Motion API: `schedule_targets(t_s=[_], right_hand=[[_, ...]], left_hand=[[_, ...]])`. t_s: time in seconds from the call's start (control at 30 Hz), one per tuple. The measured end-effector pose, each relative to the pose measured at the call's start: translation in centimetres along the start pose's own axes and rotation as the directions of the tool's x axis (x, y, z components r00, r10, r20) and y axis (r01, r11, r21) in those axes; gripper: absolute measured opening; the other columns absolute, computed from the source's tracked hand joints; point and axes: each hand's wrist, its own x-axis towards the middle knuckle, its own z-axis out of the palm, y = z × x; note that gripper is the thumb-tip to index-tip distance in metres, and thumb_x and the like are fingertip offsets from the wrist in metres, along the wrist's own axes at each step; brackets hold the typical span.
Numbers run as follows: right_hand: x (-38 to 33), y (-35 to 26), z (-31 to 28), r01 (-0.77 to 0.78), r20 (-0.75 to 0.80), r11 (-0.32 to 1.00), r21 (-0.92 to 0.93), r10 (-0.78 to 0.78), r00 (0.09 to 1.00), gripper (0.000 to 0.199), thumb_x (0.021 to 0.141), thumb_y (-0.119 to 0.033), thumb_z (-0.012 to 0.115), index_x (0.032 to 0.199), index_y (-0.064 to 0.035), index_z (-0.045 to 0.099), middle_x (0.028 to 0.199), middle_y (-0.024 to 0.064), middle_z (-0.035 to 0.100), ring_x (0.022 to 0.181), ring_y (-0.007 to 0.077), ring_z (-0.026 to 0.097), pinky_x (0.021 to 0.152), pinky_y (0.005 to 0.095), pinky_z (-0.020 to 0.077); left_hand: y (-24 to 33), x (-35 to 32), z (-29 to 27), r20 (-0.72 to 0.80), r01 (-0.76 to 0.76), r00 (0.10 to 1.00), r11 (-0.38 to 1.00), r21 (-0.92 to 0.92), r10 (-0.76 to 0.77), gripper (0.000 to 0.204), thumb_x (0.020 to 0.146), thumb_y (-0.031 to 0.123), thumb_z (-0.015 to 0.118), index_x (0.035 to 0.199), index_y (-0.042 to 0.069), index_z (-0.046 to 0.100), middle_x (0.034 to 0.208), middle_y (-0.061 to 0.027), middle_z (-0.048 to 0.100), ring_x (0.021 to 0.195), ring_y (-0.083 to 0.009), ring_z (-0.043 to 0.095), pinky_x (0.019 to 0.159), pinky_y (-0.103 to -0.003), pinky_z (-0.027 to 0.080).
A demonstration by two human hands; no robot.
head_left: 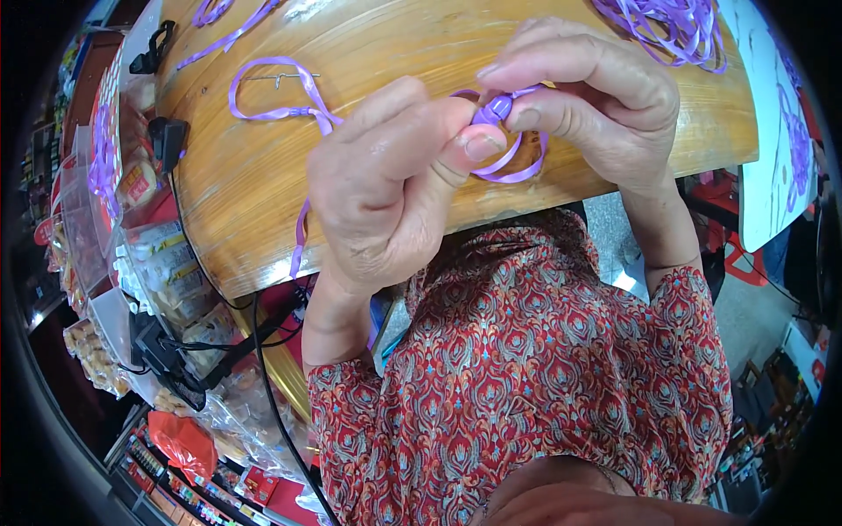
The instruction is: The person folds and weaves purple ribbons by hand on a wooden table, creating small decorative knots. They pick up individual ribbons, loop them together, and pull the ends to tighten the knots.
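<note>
Between the fingertips of both hands is a small glossy purple piece (493, 110) on a purple ribbon; whether it is plastic or folded ribbon I cannot tell. My left hand (379, 180) pinches it between thumb and forefinger. From the other side, my right hand (605, 98) has thumb and forefinger closed on the ribbon right by the piece. A ribbon loop (509, 178) hangs just below the fingertips, over the table's near edge. Left of my left hand, another looped purple ribbon (235, 95) lies on the wooden table (237, 210), around a thin bent metal wire (279, 81).
A tangled heap of purple ribbon (671, 31) lies at the table's far right. More ribbon strips (230, 37) are at the far left. Black clamps (168, 142) and a cable line the left edge, beside packaged goods (167, 263). A white marbled surface (765, 167) adjoins on the right.
</note>
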Motion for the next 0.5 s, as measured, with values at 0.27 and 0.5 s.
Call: schedule_targets(t_s=[0.27,0.5], right_hand=[[-0.6,0.2,1.0,-0.035,-0.094,0.975,0.218,0.057,0.994,0.015,0.075,0.004,0.064,0.089,0.0057,0.061,0.084,0.0143,0.062,0.075,0.0219,0.058,0.067,0.0324,0.0442],[-0.6,0.1,1.1,-0.001,-0.087,0.985,0.174,0.016,0.996,0.016,0.075,0.003,0.064,0.090,0.0049,0.061,0.084,0.0140,0.063,0.075,0.0220,0.058,0.067,0.0329,0.0441]], left_hand=[[0.6,-0.2,-0.2,0.010,-0.005,1.000,0.997,0.078,0.005,0.014,0.076,0.007,0.070,0.086,0.000,0.064,0.057,-0.0040,0.043,0.049,-0.0143,0.038,0.044,-0.027,0.029],[0.0,-0.7,-0.1,0.019,0.066,0.998,0.987,-0.145,-0.064,0.008,0.079,0.004,0.067,0.085,0.000,0.063,0.059,-0.0035,0.047,0.052,-0.0126,0.041,0.047,-0.026,0.032]])
